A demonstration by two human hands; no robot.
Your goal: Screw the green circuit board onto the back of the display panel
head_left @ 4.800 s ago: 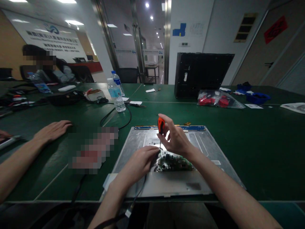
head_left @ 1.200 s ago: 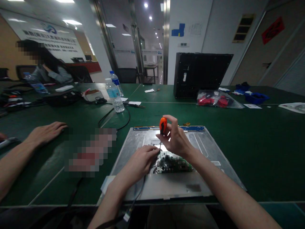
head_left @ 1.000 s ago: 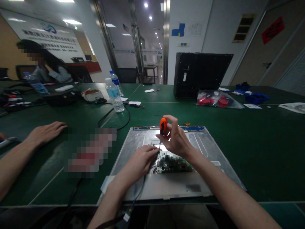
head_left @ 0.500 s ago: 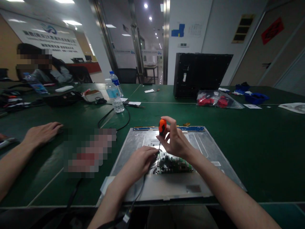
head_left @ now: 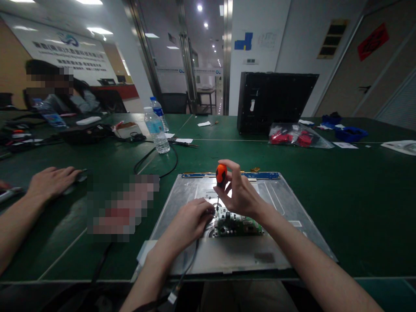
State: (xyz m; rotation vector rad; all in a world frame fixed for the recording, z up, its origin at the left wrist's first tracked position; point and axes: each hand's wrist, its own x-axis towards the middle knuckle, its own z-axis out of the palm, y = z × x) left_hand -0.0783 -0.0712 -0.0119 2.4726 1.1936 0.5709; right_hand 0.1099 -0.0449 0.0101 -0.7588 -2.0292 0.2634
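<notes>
My right hand point(head_left: 242, 193) grips a screwdriver point(head_left: 221, 174) by its orange and black handle, thumb and fingers around it. It stands almost upright, its thin shaft pointing down at the upper left corner of a green circuit board point(head_left: 238, 226). Beside that corner, my left hand point(head_left: 191, 219) has its fingers pinched together; what they hold, if anything, is hidden. The board lies on the back of a flat silver display panel point(head_left: 234, 255), which has a blue strip point(head_left: 266, 175) along its far edge. From under my left hand a thin cable point(head_left: 194, 255) runs down to the table edge.
To the left, another person's hand point(head_left: 53, 184) rests near a computer mouse point(head_left: 81, 177). Water bottles point(head_left: 156, 130) stand beyond a black cable. Farther back are a black monitor casing point(head_left: 276, 102), a plastic bag with red items point(head_left: 299, 136) and blue items point(head_left: 349, 133).
The screwdriver handle sits very slightly lower and my left fingers have shifted slightly at the board's corner. The other person's hand has drawn back a little, showing more of the mouse.
</notes>
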